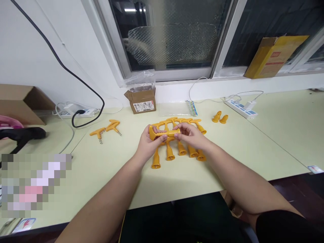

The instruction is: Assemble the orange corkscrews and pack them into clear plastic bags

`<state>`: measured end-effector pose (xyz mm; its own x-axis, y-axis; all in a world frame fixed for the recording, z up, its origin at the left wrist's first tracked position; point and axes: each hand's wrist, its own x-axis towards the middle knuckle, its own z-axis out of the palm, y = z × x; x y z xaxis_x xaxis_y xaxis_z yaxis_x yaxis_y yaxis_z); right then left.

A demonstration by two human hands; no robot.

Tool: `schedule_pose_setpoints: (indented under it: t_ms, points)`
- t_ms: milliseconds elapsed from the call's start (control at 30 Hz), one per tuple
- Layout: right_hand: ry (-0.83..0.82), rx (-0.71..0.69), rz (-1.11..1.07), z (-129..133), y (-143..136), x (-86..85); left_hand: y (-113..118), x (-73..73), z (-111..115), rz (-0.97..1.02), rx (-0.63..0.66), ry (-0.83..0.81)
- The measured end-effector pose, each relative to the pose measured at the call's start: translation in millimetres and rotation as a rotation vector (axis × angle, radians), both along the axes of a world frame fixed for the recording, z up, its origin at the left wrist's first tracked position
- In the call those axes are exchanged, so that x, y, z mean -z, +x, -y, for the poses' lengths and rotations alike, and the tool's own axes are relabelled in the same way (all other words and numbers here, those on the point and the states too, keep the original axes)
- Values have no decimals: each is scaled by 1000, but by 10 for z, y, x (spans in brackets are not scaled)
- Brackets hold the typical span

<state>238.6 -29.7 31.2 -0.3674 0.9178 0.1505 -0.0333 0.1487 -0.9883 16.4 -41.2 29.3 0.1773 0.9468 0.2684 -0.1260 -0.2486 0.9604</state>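
White wall [83, 77] behind | metal-framed window [224, 40], dark panes [250, 30] | bright strip [135, 10] reflected, upper left pane | pale yellow-green tabletop [278, 118], 2 seams [278, 144] | dark reddish floor [298, 194], lower right

2 bare forearms [233, 175] are reaching over the near edge of the surface [96, 165], while left hand [147, 141] and right hand [191, 136] are gripping close together

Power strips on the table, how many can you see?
2. One power strip lies at the left near the wall, with a black plug in it; the other power strip lies at the right, holding a white charger. Others may be hidden.
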Motion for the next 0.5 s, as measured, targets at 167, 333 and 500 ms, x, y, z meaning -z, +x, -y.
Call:
schedule_pose_setpoints:
  t_ms: [167, 333, 500]
  points:
    - [-612, -86, -38, 1, -20, -69, -10, 32, 40, -95, 24, 121]
    - [-644, -176, -195, 13, 1, -102, -4, 50, -28, 108, 27, -18]
    - [-506, -334, -217, 122, -93, -92, 35, 53, -100, 392, -42, -335]
